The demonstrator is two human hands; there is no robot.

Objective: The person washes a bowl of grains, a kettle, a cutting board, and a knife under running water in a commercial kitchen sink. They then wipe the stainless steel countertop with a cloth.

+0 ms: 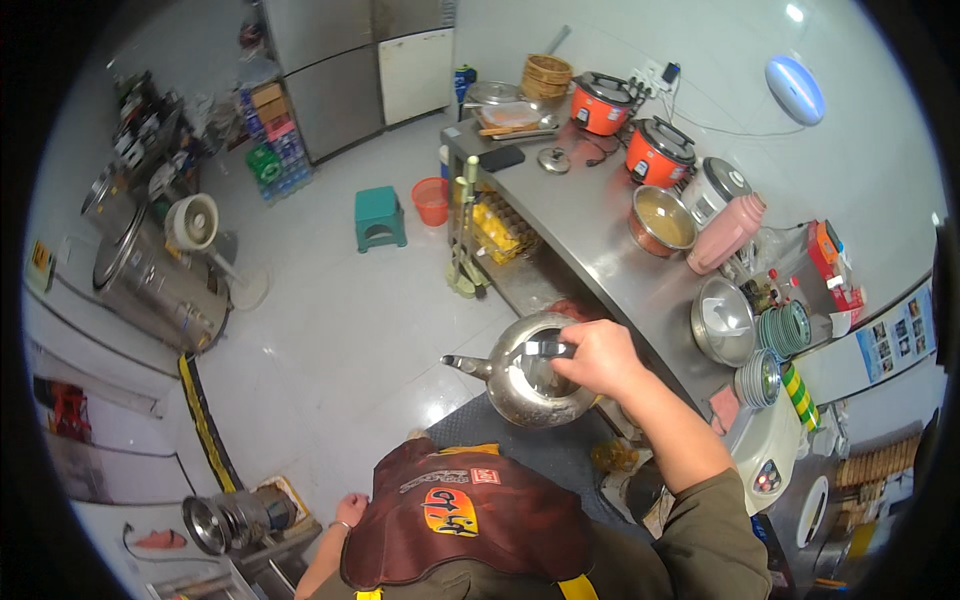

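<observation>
A large metal kettle (517,397) hangs in front of me over the floor, its black-tipped spout pointing left. My right hand (600,358) grips its dark top handle, and the lid opening looks uncovered, with a shiny interior. Down at my left side, beside the dark red apron (390,517), is my left hand (352,508); its fingers look curled, partly hidden, with nothing visible in them. A glass pot lid (554,160) lies on the steel worktable (577,225), well away from both hands.
The worktable on the right bears orange rice cookers (660,154), a pink thermos (727,232), steel bowls (722,322) and stacked plates (780,330). A teal stool (379,217) and red bucket (430,201) stand on the floor. A pedestal fan (193,221) and steel drum (157,289) are at left.
</observation>
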